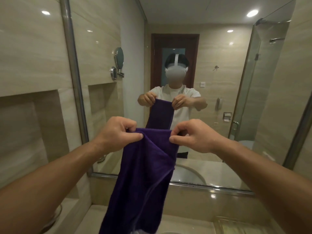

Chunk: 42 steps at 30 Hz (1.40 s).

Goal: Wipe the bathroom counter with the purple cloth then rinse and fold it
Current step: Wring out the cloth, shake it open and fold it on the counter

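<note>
The purple cloth point(145, 174) hangs long and narrow in the air in front of me, above the beige counter point(182, 222). My left hand point(116, 132) pinches its top left corner between thumb and fingers. My right hand point(192, 135) pinches the top right corner the same way. The top edge is stretched taut between both hands at chest height. A diagonal fold runs down the cloth from its upper part. Its lower end drops out of the bottom of the frame.
A large wall mirror point(219, 98) faces me and reflects a person holding the cloth. A round shaving mirror point(119, 58) is mounted on the left wall. A glass tray point(239, 225) sits on the counter at lower right. A tiled niche point(33, 132) opens at left.
</note>
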Each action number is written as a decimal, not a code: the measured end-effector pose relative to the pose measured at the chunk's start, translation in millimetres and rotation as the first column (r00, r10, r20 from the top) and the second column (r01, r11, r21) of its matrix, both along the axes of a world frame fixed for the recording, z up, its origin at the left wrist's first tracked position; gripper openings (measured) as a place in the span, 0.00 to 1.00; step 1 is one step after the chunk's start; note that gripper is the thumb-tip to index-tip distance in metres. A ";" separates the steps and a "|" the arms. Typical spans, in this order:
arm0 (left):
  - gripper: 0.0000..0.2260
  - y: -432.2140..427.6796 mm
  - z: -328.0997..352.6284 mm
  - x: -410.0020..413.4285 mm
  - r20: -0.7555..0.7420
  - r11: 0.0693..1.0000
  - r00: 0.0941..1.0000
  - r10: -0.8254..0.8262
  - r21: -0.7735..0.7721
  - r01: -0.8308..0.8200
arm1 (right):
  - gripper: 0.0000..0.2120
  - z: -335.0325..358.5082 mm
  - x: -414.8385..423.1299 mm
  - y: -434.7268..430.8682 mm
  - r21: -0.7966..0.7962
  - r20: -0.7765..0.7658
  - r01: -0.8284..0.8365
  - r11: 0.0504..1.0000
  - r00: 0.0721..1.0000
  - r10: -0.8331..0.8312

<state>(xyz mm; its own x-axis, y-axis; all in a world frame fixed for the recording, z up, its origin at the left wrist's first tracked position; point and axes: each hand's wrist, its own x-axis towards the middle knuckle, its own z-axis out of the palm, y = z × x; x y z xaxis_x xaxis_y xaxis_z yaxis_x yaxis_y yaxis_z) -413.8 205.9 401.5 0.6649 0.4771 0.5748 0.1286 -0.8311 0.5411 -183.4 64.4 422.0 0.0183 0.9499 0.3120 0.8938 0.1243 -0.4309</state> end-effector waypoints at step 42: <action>0.06 -0.8 -28.9 -181.3 -0.381 0.963 0.915 -0.137 -0.268 0.033 | 0.21 -25.0 -130.7 89.3 -0.064 0.188 -0.338 0.939 0.920 0.344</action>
<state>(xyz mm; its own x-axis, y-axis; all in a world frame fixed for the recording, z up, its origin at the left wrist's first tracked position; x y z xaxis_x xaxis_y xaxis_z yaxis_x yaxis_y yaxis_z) -595.1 205.2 372.6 0.8555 0.5019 0.1278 0.3084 -0.6919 0.6528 -314.1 153.7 397.0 -0.3662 0.8968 0.2483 0.8658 0.4262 -0.2622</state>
